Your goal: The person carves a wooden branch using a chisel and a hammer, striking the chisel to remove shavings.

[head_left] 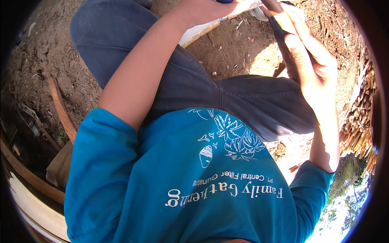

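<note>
At the top edge, my left hand (pixel 208 12) is partly cut off by the frame. A rounded blue end (pixel 223 1) shows at it, and the hand seems closed around this thing, whose kind I cannot make out. Below that hand slants a pale board (pixel 198 33) with a light wooden edge. On the right, my right hand (pixel 312 60) is closed on a long dark flat strip (pixel 282 42). Its thumb lies along the strip and its fingers stretch up toward the left hand. Bright sunlight washes out part of this hand.
My crossed legs in dark trousers (pixel 259 91) rest on brown soil (pixel 227 52) with scattered chips. A clear round container (pixel 259 15) stands beyond the right hand. Many thin wooden sticks (pixel 360 117) are piled at right. A wooden slat (pixel 61 107) lies at left.
</note>
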A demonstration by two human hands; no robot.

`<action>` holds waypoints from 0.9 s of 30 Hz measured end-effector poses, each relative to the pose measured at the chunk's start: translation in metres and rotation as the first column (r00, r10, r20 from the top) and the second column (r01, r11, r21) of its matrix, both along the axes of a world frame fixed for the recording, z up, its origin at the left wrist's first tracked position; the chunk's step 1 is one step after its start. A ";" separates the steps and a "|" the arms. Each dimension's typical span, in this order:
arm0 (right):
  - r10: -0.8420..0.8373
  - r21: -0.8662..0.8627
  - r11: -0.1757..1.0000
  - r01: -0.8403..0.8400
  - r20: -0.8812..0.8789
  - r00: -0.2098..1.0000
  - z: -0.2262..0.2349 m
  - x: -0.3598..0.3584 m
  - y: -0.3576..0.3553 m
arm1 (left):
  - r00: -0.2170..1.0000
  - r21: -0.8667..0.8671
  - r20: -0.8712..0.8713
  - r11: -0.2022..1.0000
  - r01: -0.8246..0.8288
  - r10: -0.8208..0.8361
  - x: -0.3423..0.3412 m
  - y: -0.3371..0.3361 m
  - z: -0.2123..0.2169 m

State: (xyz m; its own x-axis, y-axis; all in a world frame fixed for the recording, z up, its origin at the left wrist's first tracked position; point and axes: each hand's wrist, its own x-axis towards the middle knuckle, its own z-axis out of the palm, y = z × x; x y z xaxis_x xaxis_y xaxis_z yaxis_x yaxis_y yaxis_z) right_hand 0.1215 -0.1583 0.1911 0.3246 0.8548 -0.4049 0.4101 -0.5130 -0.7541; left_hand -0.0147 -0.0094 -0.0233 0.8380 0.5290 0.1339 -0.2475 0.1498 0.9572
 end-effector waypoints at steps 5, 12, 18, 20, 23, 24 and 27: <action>0.123 0.217 0.966 -0.141 0.095 0.988 -0.002 -0.003 -0.001 | 0.978 0.007 -0.187 0.995 0.097 -0.094 -0.004 -0.005 -0.012; 0.020 0.099 0.995 -0.024 0.040 0.999 -0.007 0.009 -0.007 | 0.875 0.187 -0.439 0.973 -0.133 0.204 -0.014 0.008 0.054; 0.034 0.095 0.995 -0.039 0.056 0.998 0.009 0.010 -0.007 | 0.972 0.035 -0.176 0.988 -0.151 0.155 -0.009 0.005 0.024; 0.057 0.136 0.989 -0.063 0.047 0.997 0.007 0.007 -0.006 | 0.970 0.058 -0.163 0.983 -0.173 0.181 -0.009 0.003 0.023; 0.081 0.131 0.987 -0.090 0.071 0.994 -0.003 0.001 -0.006 | 0.957 0.087 -0.192 0.975 -0.205 0.218 -0.010 -0.002 0.028; 0.081 0.109 0.990 -0.090 0.085 0.993 -0.003 0.003 -0.005 | 0.951 0.098 -0.206 0.972 -0.215 0.231 -0.010 -0.002 0.029; 0.087 0.089 0.991 -0.096 0.093 0.992 0.001 0.003 -0.007 | 0.883 0.150 -0.407 0.970 -0.189 0.235 -0.012 -0.002 0.032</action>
